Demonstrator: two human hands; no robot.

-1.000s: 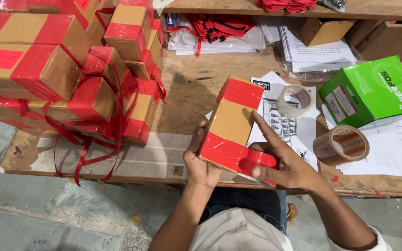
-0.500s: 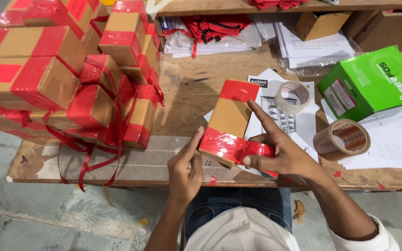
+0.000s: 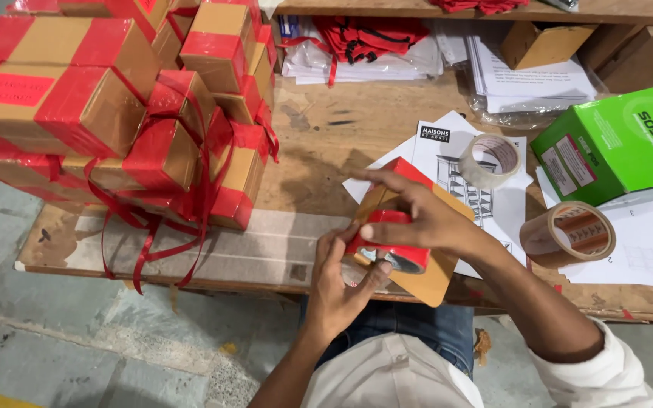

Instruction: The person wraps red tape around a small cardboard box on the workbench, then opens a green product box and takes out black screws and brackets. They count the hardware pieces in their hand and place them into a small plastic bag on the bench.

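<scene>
Right now, a small cardboard box (image 3: 425,264) banded in red tape is sitting tilted over the near edge of the wooden desk (image 3: 319,128). Just on top of that box, the right hand (image 3: 425,215) is lying with its grip closed on a red tape roll (image 3: 388,249), fingers spread. Beside the box's left end, the left hand (image 3: 341,283) is pinching the roll's edge, fingers curled. Left of the box, 1 stack of red-taped boxes (image 3: 115,113) is standing; right of it, a brown tape roll (image 3: 568,234), a clear tape roll (image 3: 493,159) and a green box (image 3: 617,140) are lying.
</scene>
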